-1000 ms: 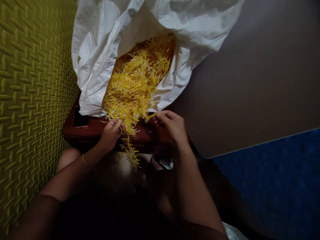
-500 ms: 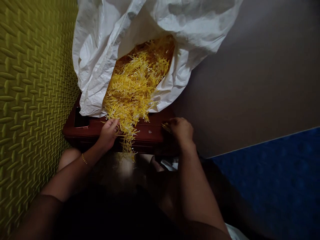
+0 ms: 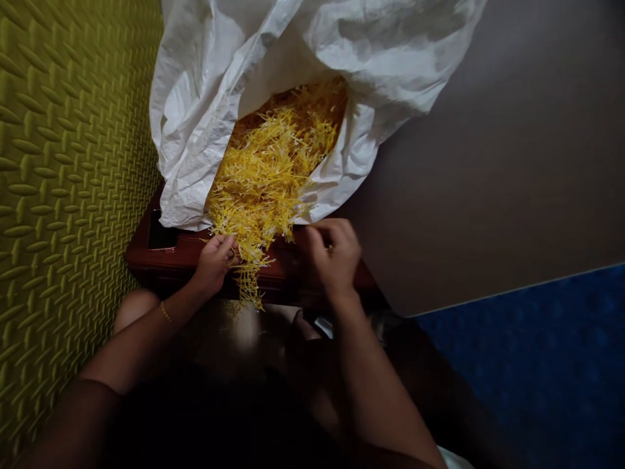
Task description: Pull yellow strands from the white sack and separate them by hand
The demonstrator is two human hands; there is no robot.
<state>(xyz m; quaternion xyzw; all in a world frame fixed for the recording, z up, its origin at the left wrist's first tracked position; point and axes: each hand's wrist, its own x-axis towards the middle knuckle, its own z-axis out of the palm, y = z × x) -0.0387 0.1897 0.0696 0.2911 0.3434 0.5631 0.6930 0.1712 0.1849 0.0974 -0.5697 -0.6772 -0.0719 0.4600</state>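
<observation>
A big white sack (image 3: pixel 205 117) lies open on a dark red wooden stool (image 3: pixel 166 257), spilling thin yellow strips (image 3: pixel 266 185) over its front edge. My left hand (image 3: pixel 213 260) rests on the stool with its fingers closed on a bunch of the strips that hangs down. My right hand (image 3: pixel 332 251) is at the right side of the spill, fingers curled and pinched together just below the sack's lip; what they hold is hidden. A thin gold bangle sits on my left wrist.
A green embossed foam mat (image 3: pixel 63 169) covers the left side. A grey-brown panel (image 3: pixel 498 163) lies to the right, with a blue surface (image 3: pixel 537 352) below it. My knees and lap are dark in the foreground.
My right hand drew away to the right edge of the stool, then came back up to the sack's lip. The left hand stayed on its bunch, which hangs shorter than a second ago.
</observation>
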